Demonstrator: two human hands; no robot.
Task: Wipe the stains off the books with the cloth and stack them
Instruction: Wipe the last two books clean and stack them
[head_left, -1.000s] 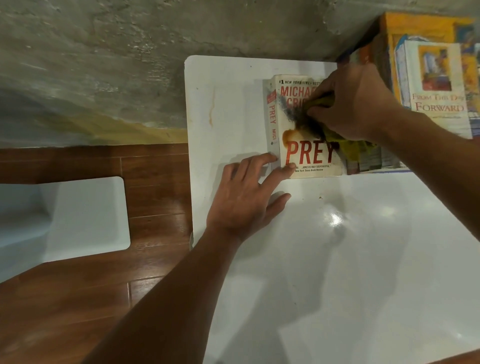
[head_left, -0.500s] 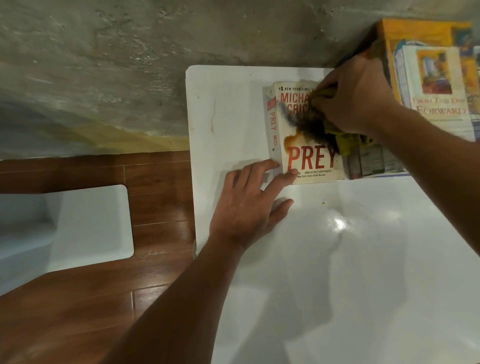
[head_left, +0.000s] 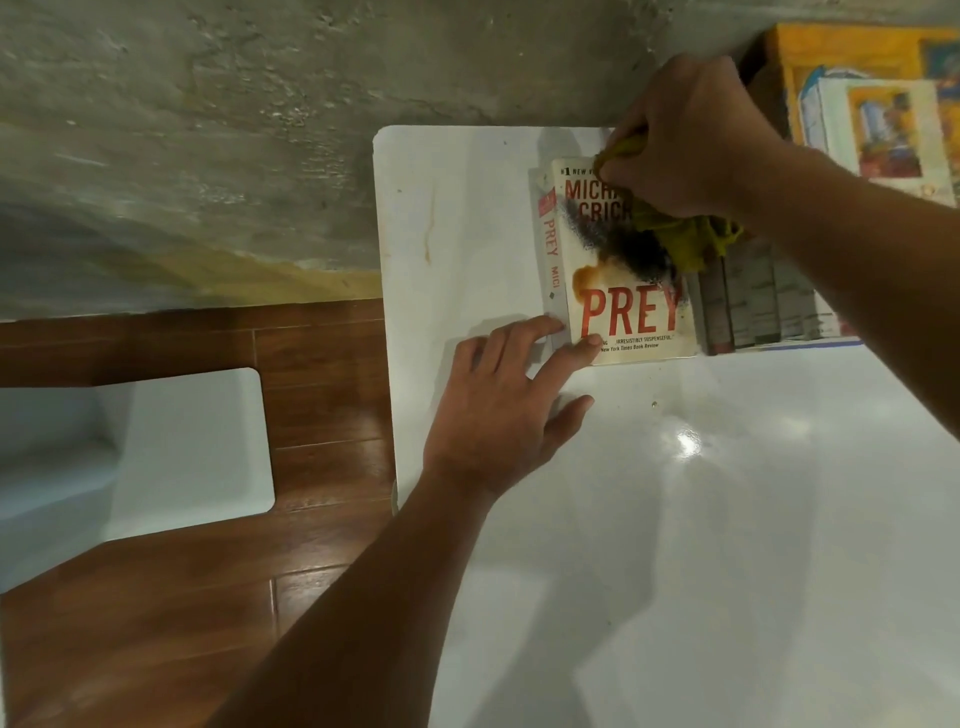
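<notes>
A cream paperback titled PREY (head_left: 623, 312) lies flat on the white table (head_left: 675, 519) near its far left corner. A dark smudge and an orange blotch mark its cover. My right hand (head_left: 691, 140) grips a bunched yellow-green cloth (head_left: 680, 234) and presses it on the cover's upper right part. My left hand (head_left: 498, 410) lies flat on the table, its fingertips pressing the book's near left corner and spine.
A pile of books (head_left: 872, 124) stands at the table's far right, with book spines (head_left: 763, 306) just right of the paperback. A concrete wall (head_left: 260, 130) runs behind. Left of the table are a wooden floor (head_left: 322, 374) and a white stool (head_left: 156, 452).
My right hand has slid the cloth upward toward the cover's top edge, uncovering more of the dark smudge. My left hand has kept its place on the corner.
</notes>
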